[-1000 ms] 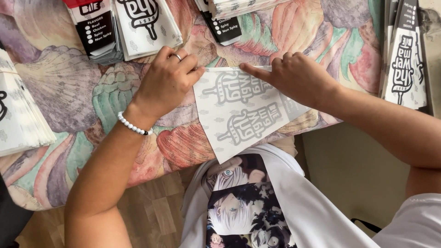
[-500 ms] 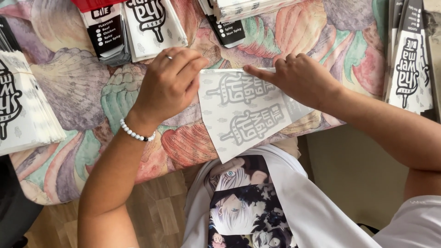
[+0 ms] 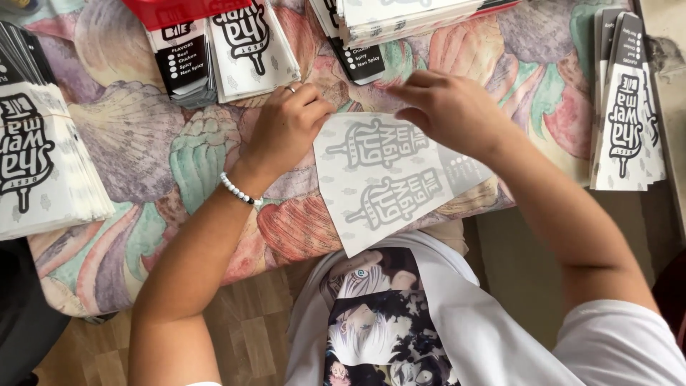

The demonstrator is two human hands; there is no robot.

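Note:
A white paper sheet [image 3: 389, 179] with grey mirrored print lies flat on the shell-patterned tablecloth [image 3: 164, 164], its lower corner hanging over the table's near edge. My left hand [image 3: 286, 129], with a ring and a white bead bracelet, pinches the sheet's upper left corner. My right hand [image 3: 446, 111] hovers over the sheet's upper right part, fingers curled and slightly blurred; I cannot tell whether it touches the paper.
Stacks of printed white-and-black paper wrappers lie around: a thick pile at the left [image 3: 39, 161], piles at the top [image 3: 229, 50] and top middle [image 3: 400, 18], and a narrow stack at the right [image 3: 629, 107]. A red item [image 3: 171, 8] rests on the top pile. Wood floor lies below.
My right hand has lifted off the sheet's top edge and moved slightly right. My left hand stays on the upper left corner. The sheet has hardly moved.

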